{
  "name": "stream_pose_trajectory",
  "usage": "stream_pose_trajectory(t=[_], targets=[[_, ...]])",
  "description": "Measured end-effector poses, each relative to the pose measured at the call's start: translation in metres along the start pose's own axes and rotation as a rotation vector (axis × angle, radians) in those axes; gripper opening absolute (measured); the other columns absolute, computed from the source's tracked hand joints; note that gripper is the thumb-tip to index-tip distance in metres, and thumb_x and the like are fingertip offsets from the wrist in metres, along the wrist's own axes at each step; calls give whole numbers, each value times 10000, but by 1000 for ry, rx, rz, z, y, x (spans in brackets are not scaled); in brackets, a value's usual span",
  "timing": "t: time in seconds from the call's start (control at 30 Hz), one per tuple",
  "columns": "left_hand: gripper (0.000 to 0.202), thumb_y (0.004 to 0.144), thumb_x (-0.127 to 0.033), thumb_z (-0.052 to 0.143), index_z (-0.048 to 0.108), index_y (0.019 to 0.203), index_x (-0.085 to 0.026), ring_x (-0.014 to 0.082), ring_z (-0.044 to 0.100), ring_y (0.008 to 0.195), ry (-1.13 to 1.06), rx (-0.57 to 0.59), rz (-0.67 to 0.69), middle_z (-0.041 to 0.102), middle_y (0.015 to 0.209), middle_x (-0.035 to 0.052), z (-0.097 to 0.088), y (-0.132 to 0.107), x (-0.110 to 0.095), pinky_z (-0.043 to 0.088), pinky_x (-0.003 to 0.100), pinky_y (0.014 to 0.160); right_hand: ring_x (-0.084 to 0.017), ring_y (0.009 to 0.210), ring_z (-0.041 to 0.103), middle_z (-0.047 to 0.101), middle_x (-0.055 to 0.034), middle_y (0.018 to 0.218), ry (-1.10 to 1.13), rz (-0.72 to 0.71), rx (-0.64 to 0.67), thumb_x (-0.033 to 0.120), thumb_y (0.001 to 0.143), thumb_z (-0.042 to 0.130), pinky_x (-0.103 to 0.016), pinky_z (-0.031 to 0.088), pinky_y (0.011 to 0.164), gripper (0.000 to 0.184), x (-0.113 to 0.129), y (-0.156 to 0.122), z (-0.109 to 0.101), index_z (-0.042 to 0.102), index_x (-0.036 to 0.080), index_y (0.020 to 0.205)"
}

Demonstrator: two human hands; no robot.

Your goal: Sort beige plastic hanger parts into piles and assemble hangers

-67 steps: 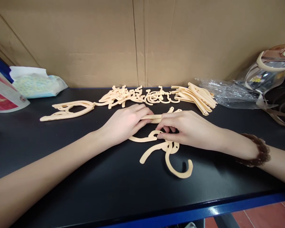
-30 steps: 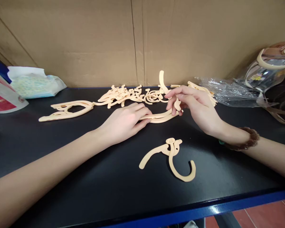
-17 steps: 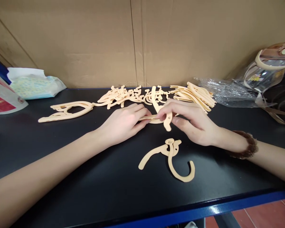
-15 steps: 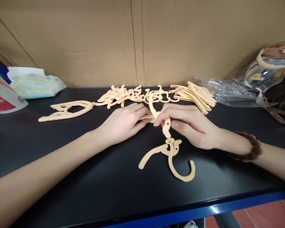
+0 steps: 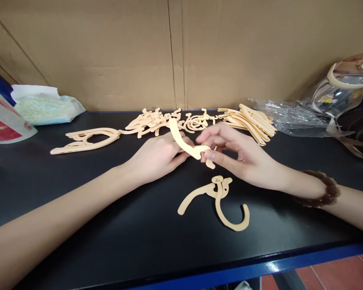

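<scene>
My right hand (image 5: 238,155) pinches a cream plastic hanger piece (image 5: 184,147) between thumb and fingers. Its curved arm points up and to the left, over the back of my left hand (image 5: 160,155). That hand is closed low over the table on a hanger arm, mostly hidden by the fingers and the raised piece. On the tabletop just below my hands lie a hanger hook (image 5: 234,227) and a second curved centre piece (image 5: 193,195), overlapping at their top ends.
A folded hanger (image 5: 87,148) lies at left. Behind my hands are a heap of small hanger parts (image 5: 148,121) and a stack of hanger arms (image 5: 245,121). Clear plastic wrap (image 5: 290,114) and a clear bottle (image 5: 332,92) stand right; a tissue pack (image 5: 48,106) and paper cup (image 5: 6,121) left.
My right hand has turned the curved hanger piece, so its arm now tilts further left and the fingers grip it differently. My left hand stays in place.
</scene>
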State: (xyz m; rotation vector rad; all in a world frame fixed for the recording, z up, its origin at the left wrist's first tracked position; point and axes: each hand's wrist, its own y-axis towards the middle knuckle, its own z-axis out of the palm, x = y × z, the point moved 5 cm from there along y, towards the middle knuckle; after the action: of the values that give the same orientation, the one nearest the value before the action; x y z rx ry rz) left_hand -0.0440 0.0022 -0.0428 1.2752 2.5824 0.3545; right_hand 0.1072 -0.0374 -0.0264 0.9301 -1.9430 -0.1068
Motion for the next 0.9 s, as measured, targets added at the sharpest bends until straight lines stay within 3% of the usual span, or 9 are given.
stream_pose_trajectory(t=[0.13,0.23,0.37,0.47,0.57,0.7,0.8,0.9], targets=[[226,966,-299,465,629,897,-159,174,614,817,26,-67,49,659,876,34,-2,0,-3,419,257,611,-102,771,614,651,0,836,-39,21,36,262,960,515,-223,467,674,155,-1,2,0,626,166,1011],[189,962,-269,470,625,943,-161,175,613,858,53,-50,70,662,920,26,-1,1,-3,435,259,643,-101,695,597,649,13,749,-115,24,66,244,959,503,-224,446,623,177,0,1,1,660,164,971],[187,969,-261,465,623,1000,-168,179,620,910,51,-37,36,664,967,20,0,1,-1,463,273,704,-100,711,601,686,-1,808,-271,-113,121,203,954,509,-226,450,646,168,0,-2,7,674,167,966],[205,974,-279,459,627,1011,-168,189,624,937,55,-28,27,664,979,24,1,1,-1,473,283,726,-138,895,638,715,-45,986,-537,-268,128,194,969,483,-262,480,784,193,3,-5,17,672,163,996],[206,972,-275,460,627,999,-157,193,628,928,69,-56,60,664,963,31,0,1,-2,473,285,720,-195,895,631,709,-80,1026,-925,-350,70,192,968,462,-325,484,752,228,9,-7,23,682,151,1013],[191,967,-261,467,623,976,-151,195,633,898,90,-85,85,664,944,33,-1,0,-2,468,286,689,-194,812,605,684,-96,923,-1032,-374,-6,301,973,463,-318,464,684,291,24,-4,11,690,122,944],[205,975,-285,465,626,981,-158,189,631,899,79,-78,72,668,950,27,-1,0,-3,472,284,702,-180,744,605,670,-61,841,-1002,-317,175,384,975,460,-316,451,653,350,22,-4,1,691,146,862],[227,986,-296,448,632,1003,-165,186,629,916,71,-71,66,667,955,23,-1,0,-3,474,285,719,-191,831,646,688,-50,930,-940,-164,372,395,967,478,-327,475,709,314,10,-7,-6,702,175,981]])
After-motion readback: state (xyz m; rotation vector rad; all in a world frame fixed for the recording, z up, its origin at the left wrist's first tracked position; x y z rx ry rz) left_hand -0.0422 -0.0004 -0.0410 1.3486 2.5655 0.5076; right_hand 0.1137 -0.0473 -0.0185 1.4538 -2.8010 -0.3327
